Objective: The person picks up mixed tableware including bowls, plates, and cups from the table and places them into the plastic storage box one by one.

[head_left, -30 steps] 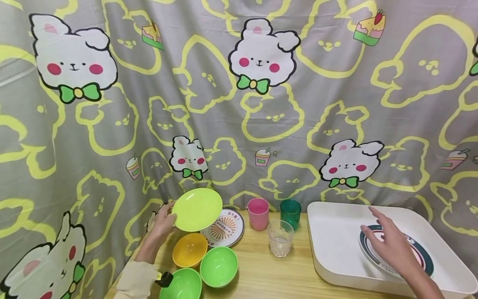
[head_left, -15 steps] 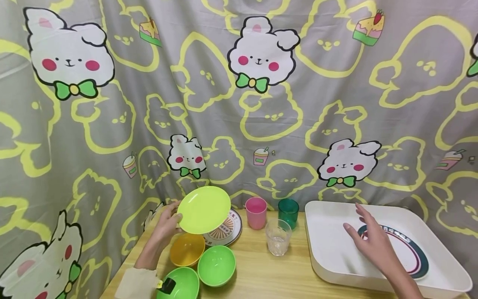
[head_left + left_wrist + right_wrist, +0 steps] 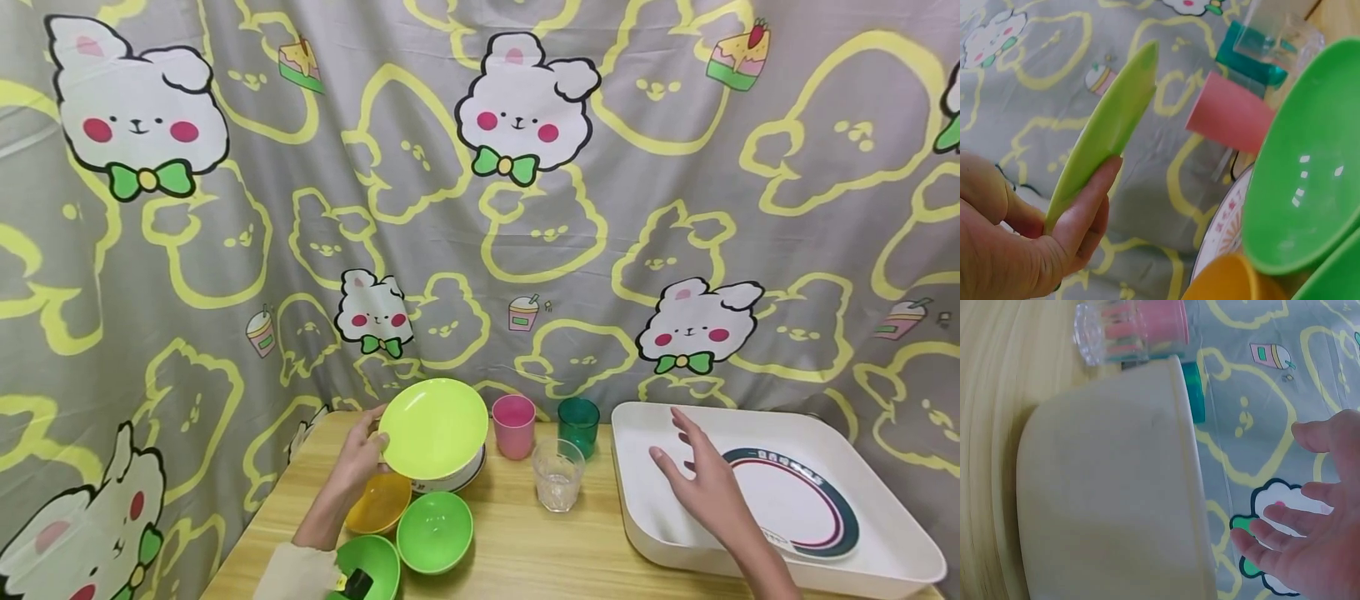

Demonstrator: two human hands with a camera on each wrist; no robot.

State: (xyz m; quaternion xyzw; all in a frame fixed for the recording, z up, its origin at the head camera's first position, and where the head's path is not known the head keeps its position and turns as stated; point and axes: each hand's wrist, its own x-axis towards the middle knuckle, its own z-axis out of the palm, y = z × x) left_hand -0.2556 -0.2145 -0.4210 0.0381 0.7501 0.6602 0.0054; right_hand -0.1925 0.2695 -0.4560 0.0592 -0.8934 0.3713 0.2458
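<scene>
A yellow-green plate (image 3: 435, 429) is raised above the table, its left edge pinched between the thumb and fingers of my left hand (image 3: 360, 454). The left wrist view shows the plate (image 3: 1104, 131) nearly edge-on, thumb on one face and fingers on the other. Behind it, a white patterned plate (image 3: 468, 479) on the table is mostly hidden. My right hand (image 3: 705, 475) hovers over the left part of a white tray (image 3: 637, 533), fingers spread and holding nothing. In the tray lies a white plate with a dark teal rim (image 3: 843, 525).
An orange bowl (image 3: 378, 504) and two green bowls (image 3: 435, 533) (image 3: 378, 562) stand below the raised plate. A pink cup (image 3: 514, 429), a teal cup (image 3: 578, 427) and a clear cup (image 3: 558, 479) stand between them and the tray. A patterned curtain (image 3: 450, 250) hangs behind the table.
My left hand has carried the yellow-green plate to the right, over the white patterned plate. My right hand has shifted left above the tray, uncovering more of the teal-rimmed plate.
</scene>
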